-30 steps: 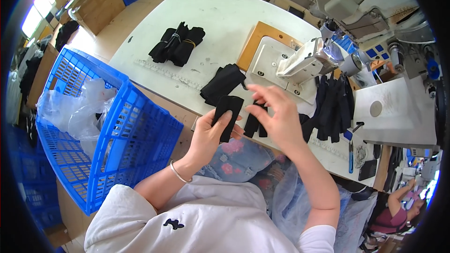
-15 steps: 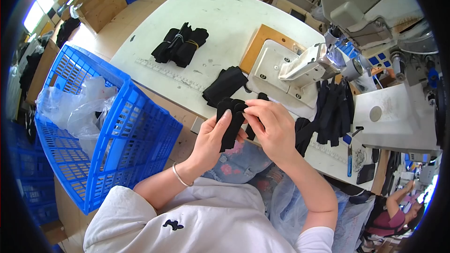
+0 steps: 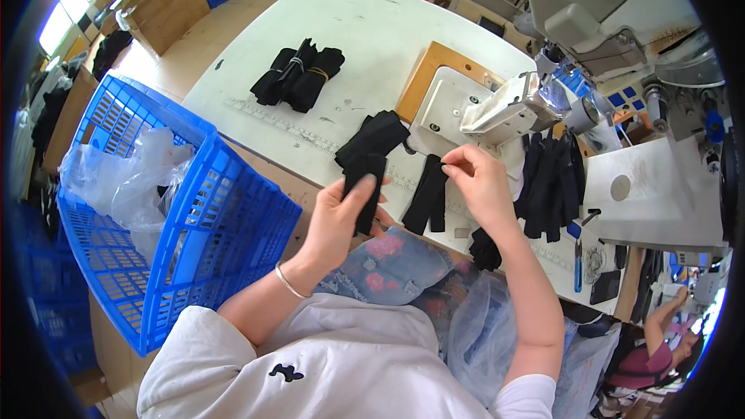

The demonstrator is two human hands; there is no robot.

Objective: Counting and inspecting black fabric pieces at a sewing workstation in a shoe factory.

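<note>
My left hand (image 3: pixel 330 225) is closed round a small stack of black fabric strips (image 3: pixel 365 172), thumb on top, at the table's near edge. To its right, my right hand (image 3: pixel 485 190) pinches the top corner of a black fabric strip (image 3: pixel 424 198) between thumb and fingertips. That strip slants down toward me; whether it is one layer or more I cannot tell. Just beyond the left hand lies a pile of flat black strips (image 3: pixel 376 138). Farther back sit tied bundles of black fabric (image 3: pixel 299 77).
The sewing machine (image 3: pixel 504 112) stands right of centre, with black strips (image 3: pixel 549 186) heaped beside it. Blue-handled snips (image 3: pixel 579 268) lie at the right. A blue plastic basket (image 3: pixel 213 225) holding clear bags (image 3: pixel 143 174) is on my left. Another person (image 3: pixel 648 361) sits far right.
My hands have moved apart. The right one has gone right and slightly up from the held stack and now pinches a separate strip. The left has shifted slightly left with its stack.
</note>
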